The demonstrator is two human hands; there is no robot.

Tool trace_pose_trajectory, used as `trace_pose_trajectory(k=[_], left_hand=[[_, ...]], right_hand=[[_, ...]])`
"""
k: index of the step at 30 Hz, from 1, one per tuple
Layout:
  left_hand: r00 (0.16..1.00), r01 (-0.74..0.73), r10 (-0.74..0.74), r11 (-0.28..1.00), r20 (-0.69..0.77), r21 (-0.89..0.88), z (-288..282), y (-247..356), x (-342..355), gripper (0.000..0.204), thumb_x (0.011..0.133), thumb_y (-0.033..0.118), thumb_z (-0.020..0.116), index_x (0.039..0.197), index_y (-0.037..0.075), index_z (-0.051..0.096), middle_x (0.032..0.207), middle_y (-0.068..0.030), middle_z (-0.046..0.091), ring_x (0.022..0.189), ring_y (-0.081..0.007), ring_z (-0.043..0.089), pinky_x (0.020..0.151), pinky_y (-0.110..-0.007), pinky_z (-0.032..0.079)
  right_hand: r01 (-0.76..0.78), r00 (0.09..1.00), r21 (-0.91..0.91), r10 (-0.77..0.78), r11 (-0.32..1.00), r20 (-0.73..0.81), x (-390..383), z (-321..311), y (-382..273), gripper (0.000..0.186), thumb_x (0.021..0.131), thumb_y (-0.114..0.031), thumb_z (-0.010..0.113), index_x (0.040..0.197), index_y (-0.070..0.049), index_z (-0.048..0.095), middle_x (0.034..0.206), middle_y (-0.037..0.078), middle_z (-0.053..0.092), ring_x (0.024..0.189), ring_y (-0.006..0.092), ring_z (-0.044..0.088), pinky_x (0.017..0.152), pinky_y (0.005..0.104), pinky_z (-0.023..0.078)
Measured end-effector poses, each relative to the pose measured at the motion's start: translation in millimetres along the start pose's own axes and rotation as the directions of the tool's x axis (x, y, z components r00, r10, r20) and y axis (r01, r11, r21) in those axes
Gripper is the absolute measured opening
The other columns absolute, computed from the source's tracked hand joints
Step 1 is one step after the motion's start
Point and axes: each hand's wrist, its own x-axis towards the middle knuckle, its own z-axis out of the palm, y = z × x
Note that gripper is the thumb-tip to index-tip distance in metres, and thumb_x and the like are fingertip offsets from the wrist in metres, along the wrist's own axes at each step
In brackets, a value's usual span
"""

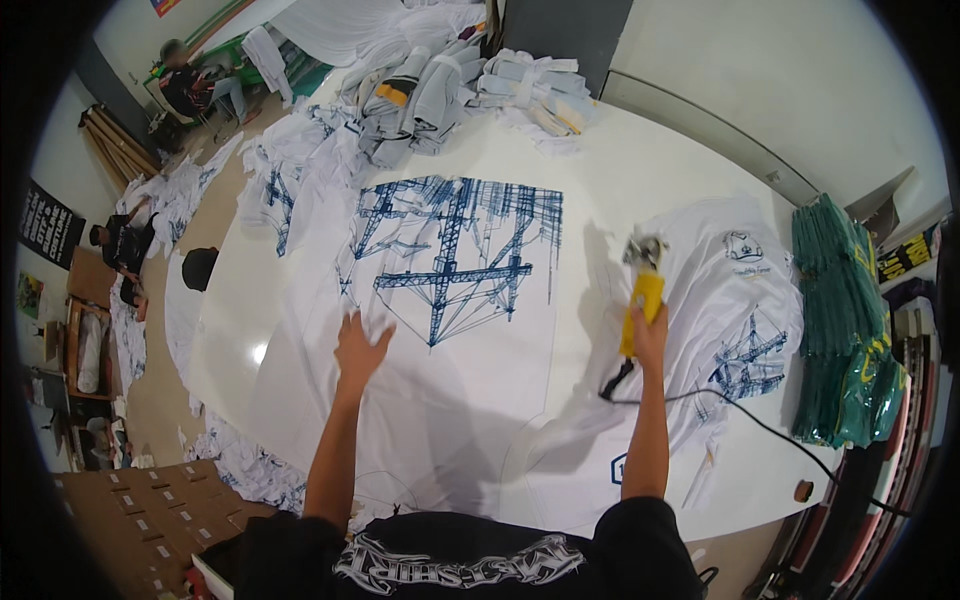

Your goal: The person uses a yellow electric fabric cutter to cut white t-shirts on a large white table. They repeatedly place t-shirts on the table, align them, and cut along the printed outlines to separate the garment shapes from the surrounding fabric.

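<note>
A large white fabric piece [455,390] printed with blue rigging-like drawings lies spread on the white table [670,160]. My left hand [362,350] rests on or just over it, below the print, fingers spread. My right hand [645,335] grips a yellow electric cutting tool [641,295] with a metal head, held at the right of the print; its black cord [760,425] runs off to the lower right. Under the tool and further right lies crumpled white printed fabric [750,250]. More printed white cloth [280,180] is heaped at the table's upper left.
Grey and white bundles [420,100] sit along the back edge. Green bagged garments [835,300] are stacked at the right. A seated person [195,90] is at the upper left; another person in black [125,245] is at the far left, among cloth. Cardboard boxes [160,510] stand lower left.
</note>
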Motion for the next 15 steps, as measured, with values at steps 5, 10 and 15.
trace_pose_trajectory(k=[5,10,15], left_hand=[[0.931,0.356,-0.361,0.929,0.046,0.1,49,138,106,0.146,0.064,0.097,0.062,0.168,0.009,0.013,0.173,-0.0276,0.001,0.156,-0.056,-0.006,0.11,-0.086,0.007],[0.928,-0.341,0.254,0.872,0.272,0.351,157,247,117,0.144,0.067,0.095,0.063,0.167,0.002,0.014,0.173,-0.0277,-0.001,0.158,-0.0518,-0.008,0.112,-0.084,-0.004],[-0.328,-0.919,0.471,-0.36,0.819,-0.161,196,338,-97,0.136,0.059,0.074,0.086,0.168,0.021,0.024,0.175,-0.0149,0.014,0.161,-0.0406,0.01,0.124,-0.07,0.008]], right_hand=[[-0.187,0.978,0.132,0.197,0.974,-0.072,-102,-134,83,0.062,0.099,-0.028,0.067,0.148,0.002,0.044,0.135,0.021,0.055,0.124,0.0308,0.055,0.105,0.0413,0.046],[-0.17,0.959,0.428,0.25,0.887,-0.136,-162,-204,71,0.054,0.102,-0.017,0.06,0.149,0.0,0.04,0.126,0.018,0.058,0.106,0.0299,0.07,0.091,0.0402,0.055],[-0.223,0.897,0.377,0.34,0.899,-0.282,-189,-268,56,0.05,0.103,-0.023,0.06,0.144,0.0,0.043,0.118,0.018,0.062,0.105,0.0309,0.071,0.085,0.0385,0.057]])
